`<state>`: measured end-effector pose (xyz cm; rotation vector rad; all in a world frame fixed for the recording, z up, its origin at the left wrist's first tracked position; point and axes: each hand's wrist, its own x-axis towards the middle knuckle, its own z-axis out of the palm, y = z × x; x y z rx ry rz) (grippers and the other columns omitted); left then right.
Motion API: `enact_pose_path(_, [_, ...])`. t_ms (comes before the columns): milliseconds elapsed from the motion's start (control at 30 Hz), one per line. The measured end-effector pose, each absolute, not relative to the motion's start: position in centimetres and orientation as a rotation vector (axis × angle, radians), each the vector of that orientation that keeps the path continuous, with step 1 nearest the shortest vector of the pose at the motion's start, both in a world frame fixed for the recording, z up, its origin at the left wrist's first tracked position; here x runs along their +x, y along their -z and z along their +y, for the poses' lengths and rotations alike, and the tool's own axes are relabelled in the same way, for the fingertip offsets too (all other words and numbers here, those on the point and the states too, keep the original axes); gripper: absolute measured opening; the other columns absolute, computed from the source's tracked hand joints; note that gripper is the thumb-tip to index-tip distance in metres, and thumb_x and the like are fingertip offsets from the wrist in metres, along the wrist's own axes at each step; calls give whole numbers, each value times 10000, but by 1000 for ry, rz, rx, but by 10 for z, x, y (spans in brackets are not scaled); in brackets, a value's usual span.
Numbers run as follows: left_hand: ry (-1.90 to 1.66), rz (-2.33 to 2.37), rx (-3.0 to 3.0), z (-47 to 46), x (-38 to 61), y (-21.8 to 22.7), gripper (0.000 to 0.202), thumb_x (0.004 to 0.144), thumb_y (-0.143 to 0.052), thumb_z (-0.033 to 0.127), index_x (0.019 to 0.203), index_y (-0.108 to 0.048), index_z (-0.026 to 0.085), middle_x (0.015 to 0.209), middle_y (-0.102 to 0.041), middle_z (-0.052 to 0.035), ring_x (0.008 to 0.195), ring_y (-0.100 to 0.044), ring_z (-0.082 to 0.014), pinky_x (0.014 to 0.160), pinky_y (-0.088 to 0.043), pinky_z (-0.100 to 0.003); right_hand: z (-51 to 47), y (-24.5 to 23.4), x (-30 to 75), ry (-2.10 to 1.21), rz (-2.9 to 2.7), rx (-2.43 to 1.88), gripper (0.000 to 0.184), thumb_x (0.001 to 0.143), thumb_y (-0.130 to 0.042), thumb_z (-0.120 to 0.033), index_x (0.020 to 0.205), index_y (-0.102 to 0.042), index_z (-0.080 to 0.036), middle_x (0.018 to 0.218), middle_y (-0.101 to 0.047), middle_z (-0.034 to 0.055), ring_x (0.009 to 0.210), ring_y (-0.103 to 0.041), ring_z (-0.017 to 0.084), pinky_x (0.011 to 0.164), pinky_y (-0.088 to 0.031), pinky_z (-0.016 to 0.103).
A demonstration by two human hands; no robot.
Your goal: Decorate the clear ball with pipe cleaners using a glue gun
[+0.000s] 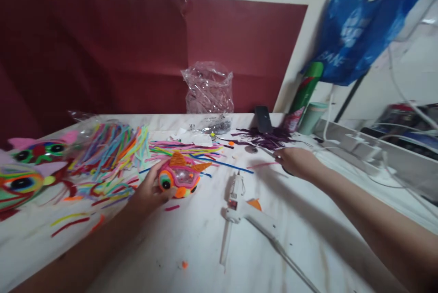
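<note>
My left hand (150, 192) is closed round the side of a colourful pipe-cleaner craft figure (183, 176). The figure has large round eyes, an orange beak, two orange pointed ears and a clear window in its pink body. Off to the right, my right hand (296, 161) is closed at table height, its fingers round a slim greyish tool whose tip points left; its kind is blurred. A short pink pipe cleaner (262, 164) lies beside those fingers. Between the hands rests a white glue gun (234, 211) with a glue stick in its back, nozzle pointing away from me.
Two finished-looking figures (20, 185) stand at far left. Bundled pipe cleaners (109, 147) and loose strips (186, 148) spread across the table. Behind are a clear plastic bag (209, 90), purple shreds (273, 139), a phone (263, 118) and a green cup (312, 117). A power strip (362, 149) lies right.
</note>
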<state>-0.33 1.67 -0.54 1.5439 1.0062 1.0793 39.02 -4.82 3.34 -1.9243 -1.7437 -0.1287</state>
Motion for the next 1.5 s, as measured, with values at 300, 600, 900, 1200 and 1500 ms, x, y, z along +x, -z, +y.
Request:
enact_pose_path(300, [-1080, 1118, 1669, 12, 15, 1, 845, 602, -775, 435, 1339, -416, 229, 1230, -656, -89, 1100, -642, -291, 871, -570, -372, -94, -15, 351, 90, -2170, -1755, 259, 930, -460, -299, 1005, -671, -168, 968, -696, 126, 909, -616, 240, 807, -477, 352])
enact_pose_path(600, [-1020, 1165, 1921, 11, 8, -8, 800, 672, -718, 400, 1375, -412, 174, 1378, -529, -129, 1243, -534, -305, 1021, -457, -410, -100, -1, 282, -78, -2456, -1880, 197, 727, -597, -253, 846, -671, -115, 887, -690, 157, 902, -614, 333, 775, -528, 442])
enact_pose_path(900, [-888, 1026, 1813, 20, 4, -8, 937, 619, -750, 274, 1428, -285, 186, 1294, -569, -122, 1135, -596, -293, 914, -509, -382, -128, 14, 334, 161, -2162, -1465, 199, 782, -483, -176, 910, -634, -189, 880, -699, 125, 801, -676, 269, 660, -569, 343])
enact_pose_path(1200, [-861, 831, 1734, 31, -2, -4, 1006, 558, -797, 321, 1419, -292, 191, 1304, -548, -131, 1222, -519, -335, 978, -454, -419, -110, -30, 293, -365, -2047, -1325, 223, 869, -516, -403, 877, -669, -241, 826, -713, 59, 737, -676, 225, 594, -559, 272])
enact_pose_path(1500, [-854, 845, 1860, 33, -8, 7, 959, 604, -759, 217, 1443, -294, 201, 1404, -475, -139, 1236, -507, -323, 969, -458, -380, -82, -28, 260, -537, -2072, -1246, 157, 866, -493, -316, 813, -592, -206, 705, -619, 12, 616, -585, 165, 546, -491, 246])
